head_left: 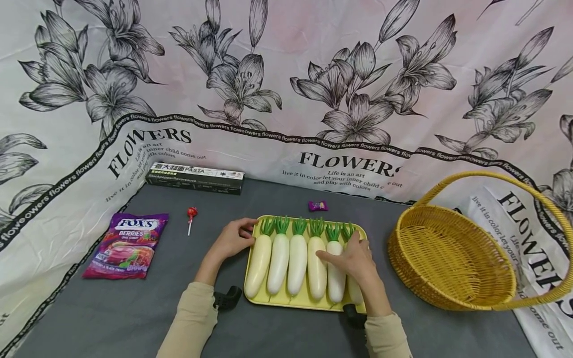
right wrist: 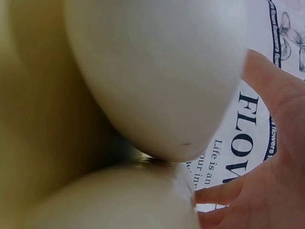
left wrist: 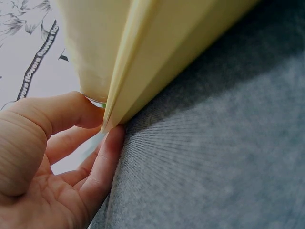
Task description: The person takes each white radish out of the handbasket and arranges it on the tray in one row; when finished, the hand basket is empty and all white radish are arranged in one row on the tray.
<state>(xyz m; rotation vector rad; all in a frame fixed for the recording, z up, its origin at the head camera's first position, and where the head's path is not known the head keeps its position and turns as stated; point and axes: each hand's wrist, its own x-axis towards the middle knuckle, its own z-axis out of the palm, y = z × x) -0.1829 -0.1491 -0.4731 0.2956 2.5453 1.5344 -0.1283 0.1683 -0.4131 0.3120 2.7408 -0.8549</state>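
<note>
Several white radishes (head_left: 297, 266) with green leaf tops lie side by side in a yellow tray (head_left: 309, 308). At the tray's upper left edge, my left hand (head_left: 230, 241) pinches the rim. The left wrist view shows its thumb (left wrist: 71, 112) above the tray edge (left wrist: 167, 52) and fingers beneath. My right hand (head_left: 358, 261) spreads over the rightmost radishes, thumb reaching toward the fourth one and fingers by the last one's leaves. Large radish ends (right wrist: 162, 81) fill the right wrist view, hiding the right fingertips.
Right of the tray stands a yellow wicker basket (head_left: 405, 271) with a tall handle. A purple candy bag (head_left: 127, 246), a red lollipop (head_left: 192, 213) and a black pasta box (head_left: 194, 180) lie to the left. A small purple wrapped candy (head_left: 318, 205) sits behind the tray.
</note>
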